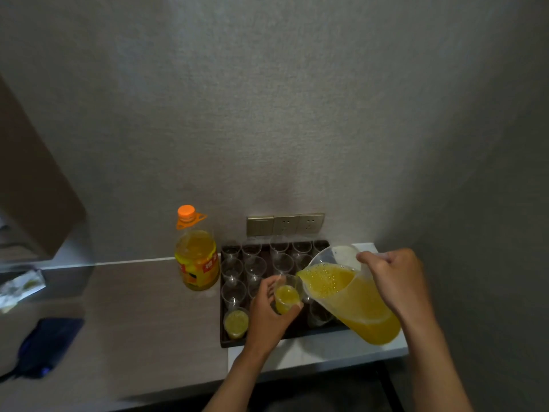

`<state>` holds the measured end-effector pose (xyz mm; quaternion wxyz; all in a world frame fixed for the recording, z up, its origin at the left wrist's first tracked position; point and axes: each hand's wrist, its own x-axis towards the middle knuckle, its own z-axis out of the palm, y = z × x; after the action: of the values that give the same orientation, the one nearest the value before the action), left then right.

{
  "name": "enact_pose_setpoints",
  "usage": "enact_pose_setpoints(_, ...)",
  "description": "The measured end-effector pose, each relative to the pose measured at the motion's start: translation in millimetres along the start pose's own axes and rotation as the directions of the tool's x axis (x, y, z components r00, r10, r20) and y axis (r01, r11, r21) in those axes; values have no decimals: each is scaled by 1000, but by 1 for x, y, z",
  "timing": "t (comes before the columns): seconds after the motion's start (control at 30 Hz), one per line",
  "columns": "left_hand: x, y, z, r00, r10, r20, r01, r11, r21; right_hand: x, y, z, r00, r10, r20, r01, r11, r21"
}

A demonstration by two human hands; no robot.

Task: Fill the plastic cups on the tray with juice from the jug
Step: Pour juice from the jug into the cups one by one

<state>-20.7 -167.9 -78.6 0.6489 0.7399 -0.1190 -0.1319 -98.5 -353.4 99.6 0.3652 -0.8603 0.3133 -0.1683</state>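
Hands: left hand [269, 315] wrapped round half-filled plastic cup [286, 297] above tray [230, 342]; right hand [393, 279] gripping tilted jug [353, 298]. Spout to be kept over rim, tilt eased near full.

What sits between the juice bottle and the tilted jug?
In the head view, the dark tray with empty plastic cups, plus the left hand gripping the cup being filled, separates bottle from jug.
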Motion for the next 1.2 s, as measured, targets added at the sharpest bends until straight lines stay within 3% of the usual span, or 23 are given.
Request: enact_pose_setpoints(1.2, 6, -3, 2, 1000, -2, 20, 2, 1000, -6, 0, -2, -3, 999, 37, 18, -37, 999, -7)
